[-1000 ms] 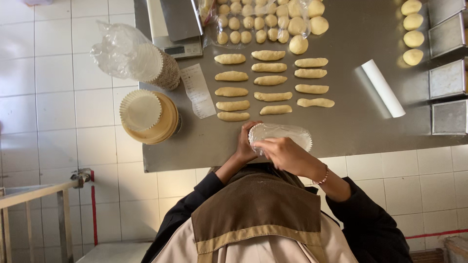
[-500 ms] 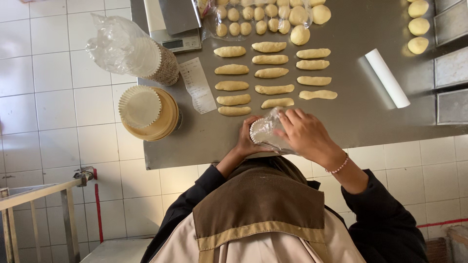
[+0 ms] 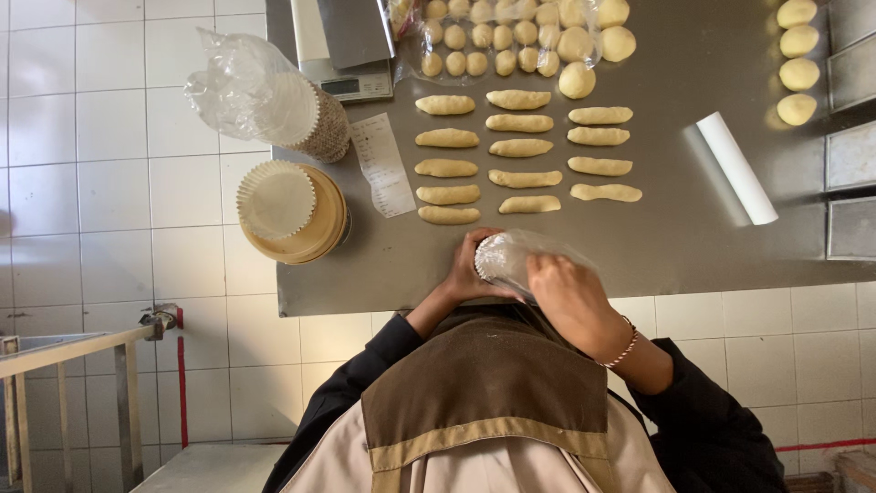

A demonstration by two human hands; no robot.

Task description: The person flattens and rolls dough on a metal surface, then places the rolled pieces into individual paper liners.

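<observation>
Bag [image 3: 525, 256] of paper cups sits clasped at the table [image 3: 693, 246] edge, left hand [image 3: 470, 274] and right hand [image 3: 570, 297] both closed around it, apparently unopened, with shaped dough [image 3: 525, 151] rows waiting beyond.

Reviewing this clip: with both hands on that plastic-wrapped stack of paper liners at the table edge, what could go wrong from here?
1. The wrapped liner stack is held by the left hand and right hand right at the near edge of the steel table; a slip could send it to the floor.
2. The nearest dough logs lie just beyond the hands, so a sudden pull on the plastic might knock or dent them.
</observation>
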